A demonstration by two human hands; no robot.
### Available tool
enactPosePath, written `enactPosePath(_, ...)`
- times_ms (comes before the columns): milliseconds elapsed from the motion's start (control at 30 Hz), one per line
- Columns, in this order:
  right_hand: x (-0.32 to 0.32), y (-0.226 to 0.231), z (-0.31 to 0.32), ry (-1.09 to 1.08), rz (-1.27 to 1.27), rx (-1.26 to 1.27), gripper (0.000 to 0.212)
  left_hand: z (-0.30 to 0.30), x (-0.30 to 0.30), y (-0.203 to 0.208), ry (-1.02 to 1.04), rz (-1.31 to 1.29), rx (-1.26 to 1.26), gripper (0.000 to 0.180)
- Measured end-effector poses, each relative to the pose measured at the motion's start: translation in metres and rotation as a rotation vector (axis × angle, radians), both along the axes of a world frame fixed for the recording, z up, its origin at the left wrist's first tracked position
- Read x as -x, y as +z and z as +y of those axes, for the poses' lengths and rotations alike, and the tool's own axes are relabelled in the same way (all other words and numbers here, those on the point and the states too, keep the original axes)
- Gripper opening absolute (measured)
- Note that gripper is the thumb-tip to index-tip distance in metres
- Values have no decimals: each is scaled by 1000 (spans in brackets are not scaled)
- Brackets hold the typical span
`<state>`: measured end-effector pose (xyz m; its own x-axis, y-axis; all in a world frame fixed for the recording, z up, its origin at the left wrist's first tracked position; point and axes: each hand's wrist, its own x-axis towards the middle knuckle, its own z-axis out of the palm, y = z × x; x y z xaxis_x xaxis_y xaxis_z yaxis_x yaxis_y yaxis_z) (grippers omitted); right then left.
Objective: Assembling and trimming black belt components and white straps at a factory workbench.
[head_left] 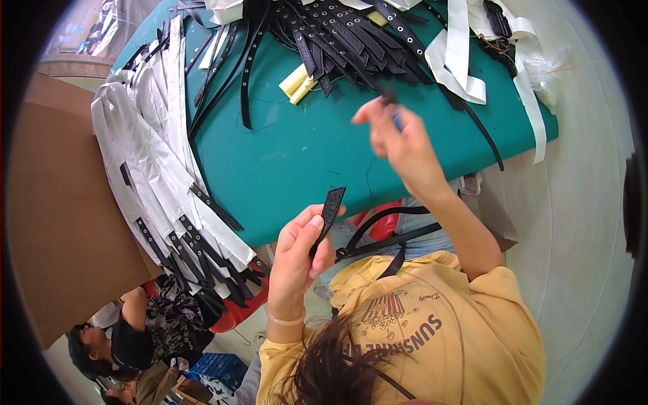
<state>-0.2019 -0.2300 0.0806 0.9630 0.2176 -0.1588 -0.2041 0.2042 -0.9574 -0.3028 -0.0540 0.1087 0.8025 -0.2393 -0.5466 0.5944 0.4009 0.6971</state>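
Left hand [300, 243], 7 o'clock: pinching black strap [331, 204] near tip. Probably light, bendy, tough; grab flat faces. Right hand [406, 142], 1 o'clock: half-curled, blurry, can't tell grip.

So the main piece is a black strap [331, 206] with a grainy, leather-look face and a slanted, pointy end, pinched between thumb and fingers of the left hand [297, 246], tip up and leaning a bit to the right, with its lower part tucked down behind the fingers. The other one's a small dark thing [388, 99] with a bit of blue on it, gripped in the right hand [408, 145] above the green tabletop [270, 169], but it's motion-blurred so honestly I can't tell what it is.
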Motion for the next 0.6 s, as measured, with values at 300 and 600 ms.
enactPosePath(300,18,16,21,174,159,-163,21,-40,6,-25,213,-641,-1015,26)
enactPosePath(600,48,2,-3,-1,-675,558,23,-23,1,4,223,-191,-286,36)
